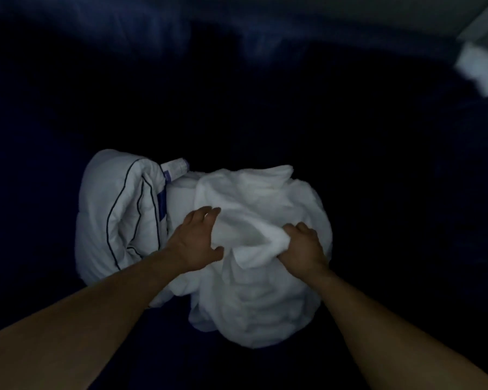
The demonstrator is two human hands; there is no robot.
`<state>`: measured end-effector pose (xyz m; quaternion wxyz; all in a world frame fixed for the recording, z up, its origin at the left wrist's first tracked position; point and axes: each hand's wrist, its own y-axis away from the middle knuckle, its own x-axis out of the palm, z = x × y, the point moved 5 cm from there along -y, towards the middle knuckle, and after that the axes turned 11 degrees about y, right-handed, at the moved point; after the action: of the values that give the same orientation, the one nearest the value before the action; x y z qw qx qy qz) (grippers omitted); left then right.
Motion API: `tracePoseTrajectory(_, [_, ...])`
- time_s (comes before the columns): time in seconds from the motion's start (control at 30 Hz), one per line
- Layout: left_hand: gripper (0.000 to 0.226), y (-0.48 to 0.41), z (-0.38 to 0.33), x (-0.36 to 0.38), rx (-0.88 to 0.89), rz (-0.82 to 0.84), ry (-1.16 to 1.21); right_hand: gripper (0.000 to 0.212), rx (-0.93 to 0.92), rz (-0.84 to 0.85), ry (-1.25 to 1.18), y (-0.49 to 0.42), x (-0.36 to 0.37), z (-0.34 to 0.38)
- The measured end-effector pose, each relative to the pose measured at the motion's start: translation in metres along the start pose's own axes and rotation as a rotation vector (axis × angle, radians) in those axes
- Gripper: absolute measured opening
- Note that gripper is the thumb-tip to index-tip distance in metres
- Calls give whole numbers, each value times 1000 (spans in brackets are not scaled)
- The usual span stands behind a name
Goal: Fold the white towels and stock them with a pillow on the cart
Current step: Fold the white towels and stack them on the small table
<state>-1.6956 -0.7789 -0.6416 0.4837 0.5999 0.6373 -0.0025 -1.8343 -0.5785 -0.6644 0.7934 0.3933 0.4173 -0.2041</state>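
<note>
The towels (pixel 259 280) lie crumpled in one heap, touching the pillow (pixel 116 209) at their 9 o'clock. A pull by the right grip (pixel 302 249), clamped on a fold at the heap's 3 o'clock, could drag several layers together or tug the pillow askew. The left grip (pixel 197 240) lies flat, fingers straight and apart, on the heap's 9 o'clock edge, with both forearms stretched forward.

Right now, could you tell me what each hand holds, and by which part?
The right hand grips a bunched fold of the white towel, near its middle. The left hand holds nothing; it rests flat on the towel.
</note>
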Motion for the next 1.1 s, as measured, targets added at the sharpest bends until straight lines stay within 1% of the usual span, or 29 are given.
tracePoseTrajectory(0.07, [109, 15, -32, -22, 33, 12, 27, 21, -21, -144, -117, 12, -57, 11])
tracePoseTrajectory(0.13, [117, 33, -70, -45, 72, -4, 81, 20, -36, -254, -177, 32, -111, 21])
tracePoseTrajectory(0.2, [125, 53, -111, -68, 106, -30, 131, 32, -114, -334, -246, 59, -162, 32])
tracePoseTrajectory(0.3, [143, 95, -168, -89, 144, -3, 234, 53, -308, -476, -323, 121, -235, 49])
tracePoseTrajectory(0.33, [145, 112, -187, -92, 177, 10, 258, 53, -361, -512, -355, 143, -258, 52])
tracePoseTrajectory(0.4, [147, 144, -223, -96, 246, 3, 281, 41, -412, -534, -439, 186, -301, 56])
tracePoseTrajectory(0.47, [146, 177, -261, -103, 303, -82, 343, 36, -444, -555, -527, 231, -343, 57])
tracePoseTrajectory(0.5, [146, 192, -281, -108, 338, -147, 386, 35, -463, -580, -621, 253, -364, 56])
tracePoseTrajectory(0.57, [142, 222, -321, -116, 412, -264, 453, 37, -506, -634, -839, 297, -403, 48])
tracePoseTrajectory(0.6, [139, 237, -342, -119, 450, -303, 463, 36, -524, -666, -901, 316, -420, 43])
tracePoseTrajectory(0.67, [132, 265, -382, -124, 516, -366, 440, 30, -547, -742, -956, 352, -448, 32])
tracePoseTrajectory(0.73, [123, 289, -420, -124, 552, -437, 408, 30, -549, -794, -1012, 382, -469, 16])
tracePoseTrajectory(0.83, [97, 312, -474, -117, 591, -486, 386, 35, -522, -864, -1038, 421, -497, -9])
tracePoseTrajectory(0.87, [89, 318, -492, -113, 625, -490, 388, 34, -503, -893, -1035, 433, -506, -19])
tracePoseTrajectory(0.93, [82, 329, -529, -102, 709, -474, 409, 34, -454, -949, -1022, 454, -525, -40])
tracePoseTrajectory(1.03, [82, 335, -577, -81, 780, -354, 446, 32, -355, -1020, -992, 484, -549, -72])
tracePoseTrajectory(1.1, [79, 335, -602, -64, 799, -240, 428, 32, -281, -1065, -957, 500, -560, -94])
